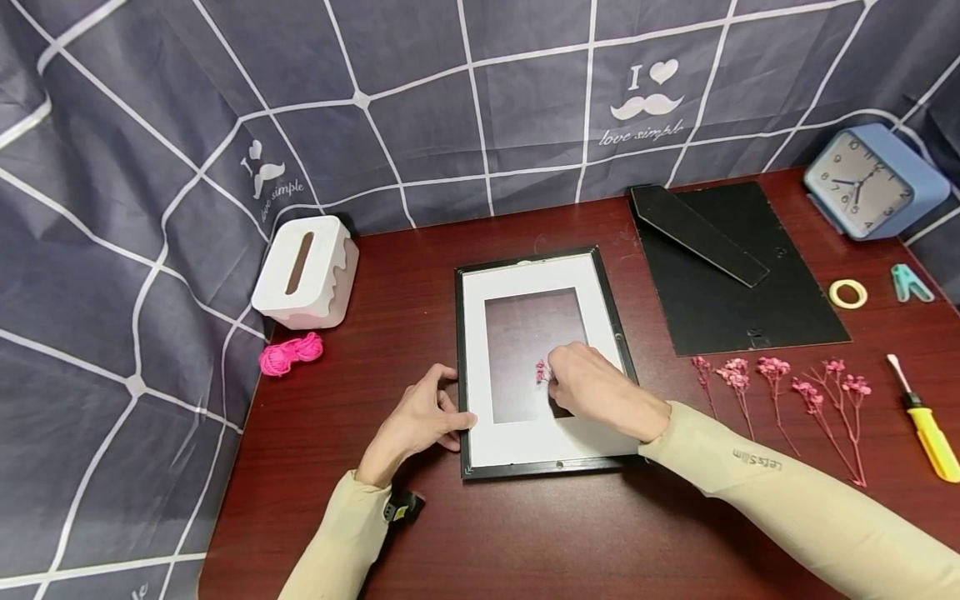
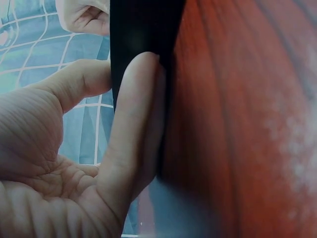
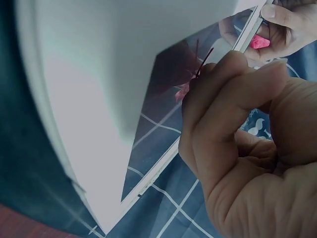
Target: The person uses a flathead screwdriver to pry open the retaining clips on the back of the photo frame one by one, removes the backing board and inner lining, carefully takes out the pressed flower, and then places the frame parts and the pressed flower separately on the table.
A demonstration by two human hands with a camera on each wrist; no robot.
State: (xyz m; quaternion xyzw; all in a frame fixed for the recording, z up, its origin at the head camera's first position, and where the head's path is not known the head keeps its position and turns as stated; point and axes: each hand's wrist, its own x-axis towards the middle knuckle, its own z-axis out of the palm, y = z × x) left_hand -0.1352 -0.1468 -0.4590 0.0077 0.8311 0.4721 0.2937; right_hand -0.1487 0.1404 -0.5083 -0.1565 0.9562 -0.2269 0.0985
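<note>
A black-edged picture frame [image 1: 462, 333] with a white mat lies on the table, a clear pane in its window. My left hand [image 1: 423, 417] holds the frame's left side, thumb over the rim and fingers along the outer edge; the left wrist view shows a finger [image 2: 136, 104] flat against the black side. Over the window, my right hand [image 1: 592, 383] pinches a small pink dried flower sprig [image 1: 541, 371], its blossoms pointing left close over the pane. In the right wrist view the thin stem [image 3: 204, 63] pokes out by the fingers, which hide the rest.
Right of the frame lie a black backing board [image 1: 735, 242] with its stand, several pink sprigs [image 1: 772, 367], a screwdriver [image 1: 930, 429], a tape roll [image 1: 848, 293], a teal clip [image 1: 910, 283] and a blue clock [image 1: 873, 183]. A tissue box [image 1: 307, 271] and pink yarn [image 1: 291, 353] sit left.
</note>
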